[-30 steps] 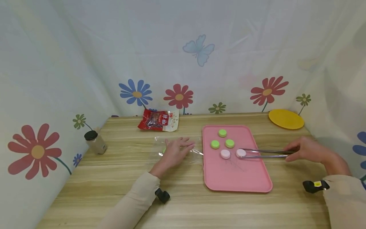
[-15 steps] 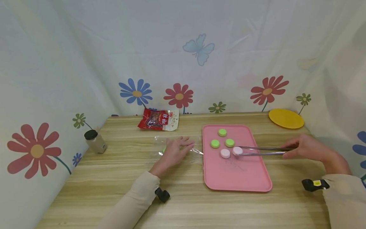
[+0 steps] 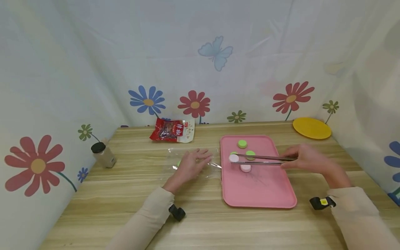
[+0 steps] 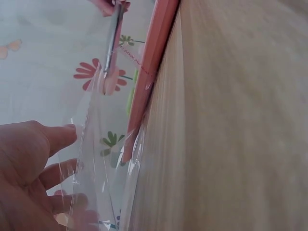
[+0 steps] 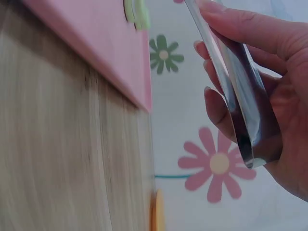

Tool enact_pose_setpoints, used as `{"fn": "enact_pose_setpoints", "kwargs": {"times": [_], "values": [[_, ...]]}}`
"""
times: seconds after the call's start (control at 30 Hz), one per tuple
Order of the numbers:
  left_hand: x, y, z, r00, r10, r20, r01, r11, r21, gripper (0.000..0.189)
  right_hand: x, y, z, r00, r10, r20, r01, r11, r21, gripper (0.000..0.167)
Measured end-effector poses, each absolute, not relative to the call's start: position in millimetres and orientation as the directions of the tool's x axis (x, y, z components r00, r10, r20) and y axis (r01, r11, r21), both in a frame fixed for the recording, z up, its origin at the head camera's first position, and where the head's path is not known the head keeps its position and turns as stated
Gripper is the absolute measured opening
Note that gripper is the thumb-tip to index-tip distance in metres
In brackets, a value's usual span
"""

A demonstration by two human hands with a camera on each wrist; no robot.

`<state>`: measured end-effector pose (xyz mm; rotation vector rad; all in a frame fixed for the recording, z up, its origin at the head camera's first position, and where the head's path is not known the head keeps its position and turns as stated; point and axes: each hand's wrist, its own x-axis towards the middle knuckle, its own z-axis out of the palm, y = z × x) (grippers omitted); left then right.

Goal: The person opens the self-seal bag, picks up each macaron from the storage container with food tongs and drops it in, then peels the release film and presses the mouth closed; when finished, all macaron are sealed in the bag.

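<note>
In the head view my right hand point(image 3: 306, 159) holds metal tongs point(image 3: 262, 158) with a pale pink macaron point(image 3: 233, 158) between their tips, above the left part of the pink tray point(image 3: 259, 194). Another pink macaron point(image 3: 245, 168) and green macarons point(image 3: 242, 143) lie on the tray; the lifted one partly covers a green one. My left hand point(image 3: 193, 165) is at a clear plastic bag point(image 3: 215, 173) left of the tray. The left wrist view shows its thumb and fingers point(image 4: 55, 204) spread apart against the film. A bit of green point(image 3: 178, 163) shows at the bag, mostly hidden.
A red snack packet point(image 3: 172, 131) lies at the back of the wooden table point(image 3: 212, 229). Off to the left stands a jar with a black lid point(image 3: 104, 155). A yellow plate point(image 3: 311, 128) sits at the back right corner, near the flowered cloth wall.
My right hand has moved left with the tongs, lifting the pink macaron from the tray and carrying it toward the bag. The left hand has stayed in place.
</note>
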<state>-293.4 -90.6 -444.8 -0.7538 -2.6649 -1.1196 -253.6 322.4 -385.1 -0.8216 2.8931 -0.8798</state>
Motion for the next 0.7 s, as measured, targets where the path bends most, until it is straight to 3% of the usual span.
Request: {"fn": "enact_pose_setpoints", "kwargs": {"times": [0.2,0.47,0.7], "values": [[-294.9,-90.8,-446.0,-0.852,0.39,0.35,0.522,0.578,0.626,0.028,-256.0,292.8,-388.3,-0.821,-0.551,0.149,-0.538,0.661,-0.522,0.024],[-293.6,-91.0,-445.9,-0.851,0.395,0.347,0.524,0.578,0.625,0.03,-264.3,263.8,-395.8,-0.748,-0.637,0.188,-0.649,0.643,-0.407,0.023],[-291.9,-91.3,-447.2,-0.847,0.422,0.323,0.524,0.563,0.639,0.033,-269.5,235.4,-397.6,-0.711,-0.666,0.224,-0.694,0.615,-0.375,0.021]]}}
